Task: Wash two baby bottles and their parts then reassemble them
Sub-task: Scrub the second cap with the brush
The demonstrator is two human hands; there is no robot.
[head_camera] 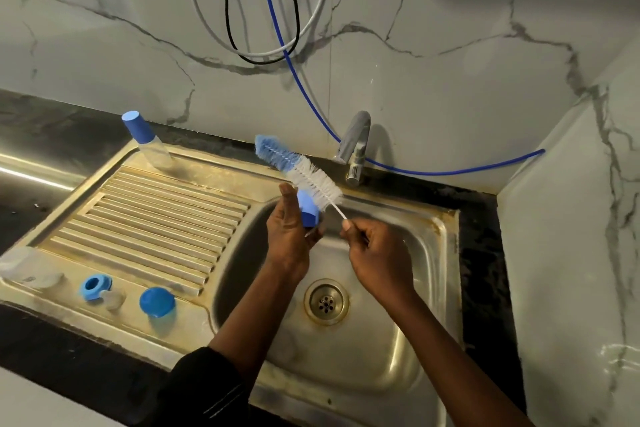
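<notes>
A: Start closest in. What lies nearest, taking the drain (326,302) as the mark?

B: A dark sleeve (204,388) sits at the near-left of the drain. Both forearms reach over the steel sink basin (398,340).

A: And left of the drain, on the draining board (156,218)?

B: A blue domed cap (157,302) is closest to it. Further left is a blue collar ring (94,286), with a clear teat (116,298) touching it. At the far-left edge lies a clear plastic piece (24,267), too blurred to name.

A: The hands?

B: Both are above the basin, just beyond the drain. The left hand (289,236) holds a blue tapered bottle part (309,210). One finger points up beside the part, and the rest of the grip is hidden behind the hand. The right hand (377,253) has thumb and fingertips pinched together on the thin wire handle of the bottle brush (298,170).

A: How does the brush lie?

B: It slants away to the left from the right hand. Its white bristles are against the blue part and its blue tip is further back.

A: Beyond that?

B: The tap (356,149) is straight behind the drain. Far to the back-left an assembled bottle (147,142) with a blue cap stands on the board's corner. A blue hose (450,172) runs behind the tap, and cables (263,52) loop on the marble wall.
</notes>
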